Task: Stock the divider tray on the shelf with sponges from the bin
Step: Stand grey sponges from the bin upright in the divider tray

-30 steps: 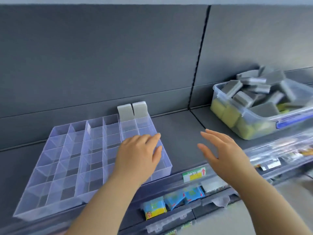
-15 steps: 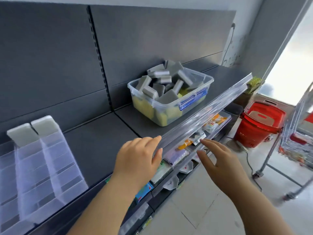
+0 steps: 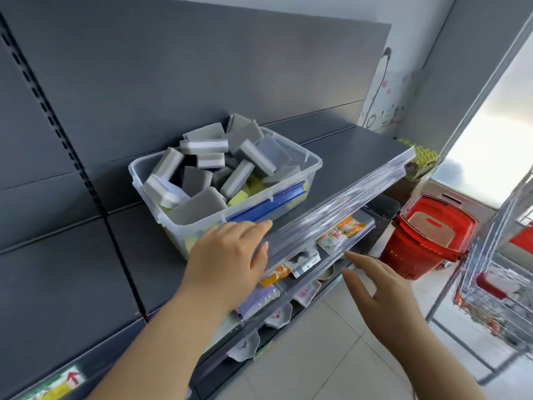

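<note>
One clear bin (image 3: 288,209) on grey shelf (image 3: 354,157), long axis ran front-left to back-right, heaped with grey and yellow sponges (image 3: 199,206), too jumbled to count, left hand (image 3: 230,255) spread and empty just before bin, right hand (image 3: 377,287) spread, empty, one red basket (image 3: 427,241) on floor.

Clear bin (image 3: 294,168) sat on the grey shelf (image 3: 346,166), piled with grey and yellow sponges (image 3: 202,146). Left hand (image 3: 227,261) hovered empty by its front corner, right hand (image 3: 383,284) spread lower down. Red basket (image 3: 427,241) stood on the floor.
</note>
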`<state>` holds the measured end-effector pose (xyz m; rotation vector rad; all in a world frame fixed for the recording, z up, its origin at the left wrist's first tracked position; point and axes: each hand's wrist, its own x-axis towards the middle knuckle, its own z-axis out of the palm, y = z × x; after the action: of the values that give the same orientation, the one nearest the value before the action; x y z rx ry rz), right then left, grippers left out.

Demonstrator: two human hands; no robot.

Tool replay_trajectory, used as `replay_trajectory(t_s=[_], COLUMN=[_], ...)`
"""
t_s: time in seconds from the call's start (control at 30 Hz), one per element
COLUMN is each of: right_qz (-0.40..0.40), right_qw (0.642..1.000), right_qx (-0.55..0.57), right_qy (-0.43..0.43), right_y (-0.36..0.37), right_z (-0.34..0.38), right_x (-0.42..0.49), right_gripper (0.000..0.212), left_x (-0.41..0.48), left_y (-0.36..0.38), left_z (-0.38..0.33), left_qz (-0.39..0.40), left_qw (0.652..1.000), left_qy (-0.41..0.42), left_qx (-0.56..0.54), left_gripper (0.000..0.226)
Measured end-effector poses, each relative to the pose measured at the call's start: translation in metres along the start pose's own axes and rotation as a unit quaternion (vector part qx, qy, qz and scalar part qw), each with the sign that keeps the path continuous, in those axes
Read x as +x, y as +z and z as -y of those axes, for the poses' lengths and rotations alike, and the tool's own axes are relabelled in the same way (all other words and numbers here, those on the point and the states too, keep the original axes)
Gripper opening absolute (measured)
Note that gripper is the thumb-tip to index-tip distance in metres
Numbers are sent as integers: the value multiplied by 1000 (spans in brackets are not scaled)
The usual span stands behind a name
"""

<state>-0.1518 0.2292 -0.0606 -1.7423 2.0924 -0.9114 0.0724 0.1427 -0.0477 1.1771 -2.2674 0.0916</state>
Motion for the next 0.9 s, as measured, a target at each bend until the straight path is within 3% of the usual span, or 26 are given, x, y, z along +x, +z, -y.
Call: replay_trajectory(t_s=[0.23,0.6,0.73,0.9], right_qz=[54,-7,13,85], right_qw=[997,988,985,963], right_qx=[-4,31,65,92], right_qy=[-63,-151,-159,-239], right_y=[12,6,19,61], right_z=[-2,4,12,45], right_x=[98,239,300,379], right_gripper=[38,31,30,32], left_x=[75,163,170,164], left_y=[23,64,64,60], left_z=[33,88,106,114], left_qz=[-44,-34,-30,-22], left_qw=[998,996,989,968], left_qy=[-37,-77,-129,-216], left_qx=[9,42,71,122], left_gripper=[37,36,37,40])
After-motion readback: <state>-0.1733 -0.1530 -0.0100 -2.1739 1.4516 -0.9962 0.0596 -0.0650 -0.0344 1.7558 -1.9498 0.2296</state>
